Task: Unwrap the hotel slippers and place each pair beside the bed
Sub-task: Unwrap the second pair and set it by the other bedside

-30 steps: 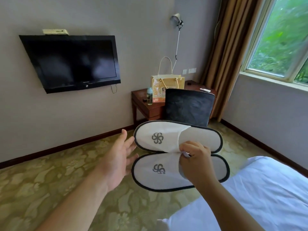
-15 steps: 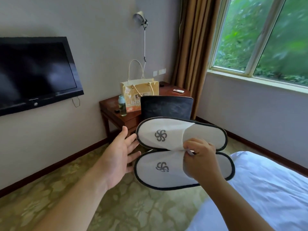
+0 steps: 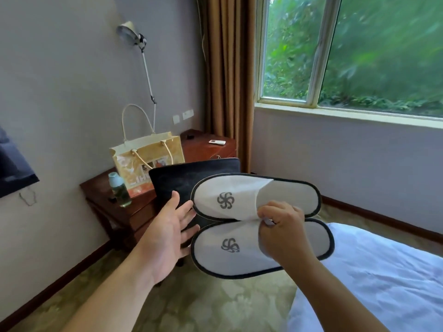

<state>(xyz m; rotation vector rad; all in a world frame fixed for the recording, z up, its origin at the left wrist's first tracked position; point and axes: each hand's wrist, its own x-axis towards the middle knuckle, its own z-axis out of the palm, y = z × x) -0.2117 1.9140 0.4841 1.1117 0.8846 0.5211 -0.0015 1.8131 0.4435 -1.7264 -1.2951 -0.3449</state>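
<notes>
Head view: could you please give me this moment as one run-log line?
right grip: pinches white dark-trimmed fabric slippers, held midair | left grip: open beside toes | white bed: lower right, slippers not yet placed

Hardly a whole word can be read from where I stand. The nearest thing to a brand is on the slippers [image 3: 239,195]: each white toe carries the same grey pinwheel emblem [image 3: 225,200], a ring of curled hooks round a small centre. On the lower slipper the emblem is creased and partly folded in. The paper bag [image 3: 148,152] on the desk [image 3: 203,152] has large pale capitals across an orange band near its foot. They look like "LIH", but the chair [image 3: 191,171] back cuts off the rest and I can't vouch for it. Any print on the bottle [image 3: 119,190] or the remote [image 3: 217,142] is too small to read.
</notes>
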